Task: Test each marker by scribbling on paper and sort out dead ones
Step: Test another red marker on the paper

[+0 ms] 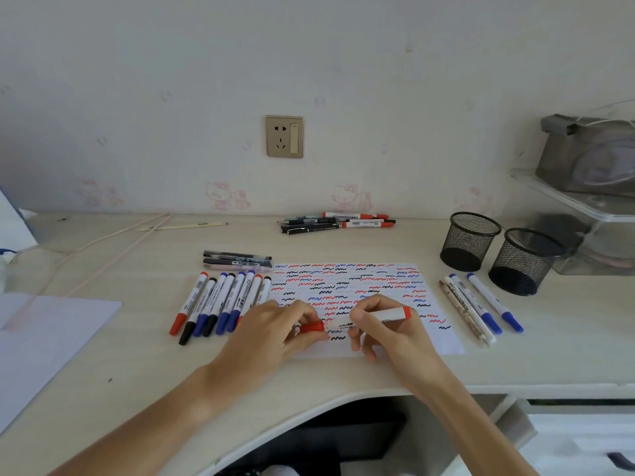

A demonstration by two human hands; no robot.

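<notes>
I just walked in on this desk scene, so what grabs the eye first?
The paper at the desk's centre, covered with red, blue and black squiggles. Over its near edge, the right hand holds a red marker while the left hand pinches its red cap.

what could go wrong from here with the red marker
1. The left hand pinches the red cap right at the marker held by the right hand; ink could smear the fingers.
2. The paper is crowded with squiggles, so a faint test line may be misjudged.
</notes>
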